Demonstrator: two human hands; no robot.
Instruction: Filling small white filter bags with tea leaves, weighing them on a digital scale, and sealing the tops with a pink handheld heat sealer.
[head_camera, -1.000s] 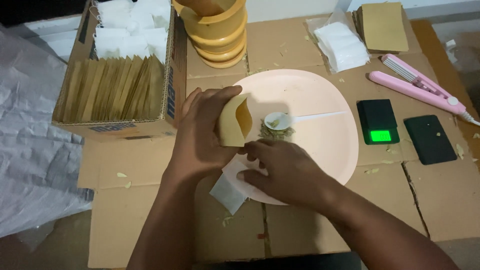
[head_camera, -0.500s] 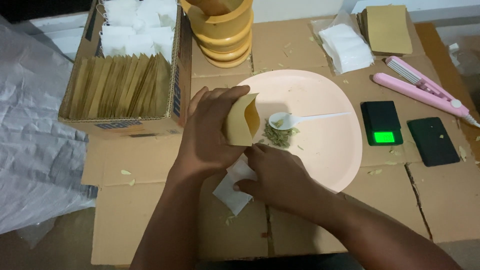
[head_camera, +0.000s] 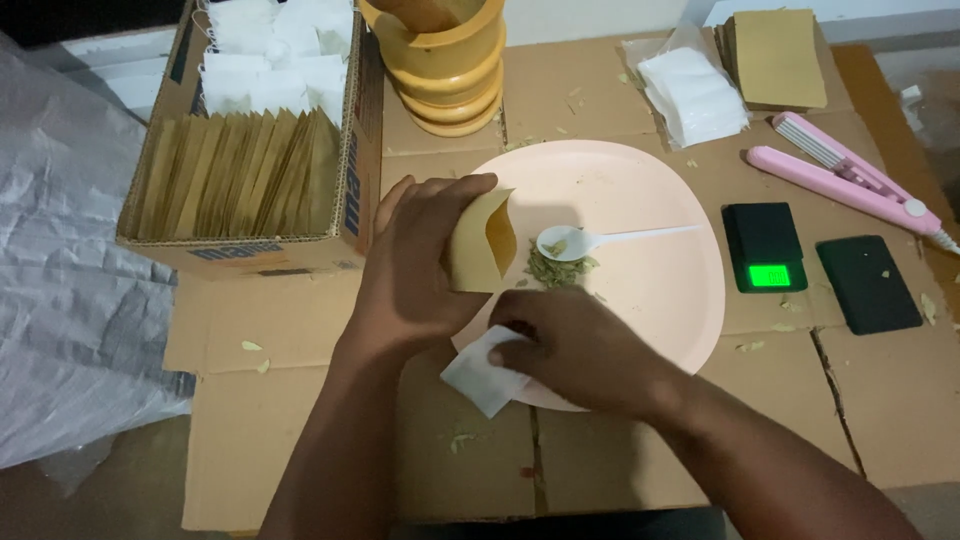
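My left hand (head_camera: 415, 265) gripped a small brown paper pouch (head_camera: 482, 240), holding it upright with its mouth open toward three o'clock, over the nine o'clock edge of the pink plate (head_camera: 650, 300). My right hand (head_camera: 575, 350) lay at the plate's six o'clock rim, fingers closed on a white sachet (head_camera: 482, 372) that stuck out toward eight o'clock over the cardboard table (head_camera: 300, 440). Just beside the pouch's mouth sat a little heap of dried green leaves (head_camera: 555, 268), with a white plastic spoon (head_camera: 600, 240) touching it, handle pointing to three o'clock. At ten o'clock stood a cardboard box (head_camera: 250, 180) of brown pouches; at twelve, stacked yellow bowls (head_camera: 445, 70). At three o'clock sat a small black scale (head_camera: 765, 245) with a lit green display.
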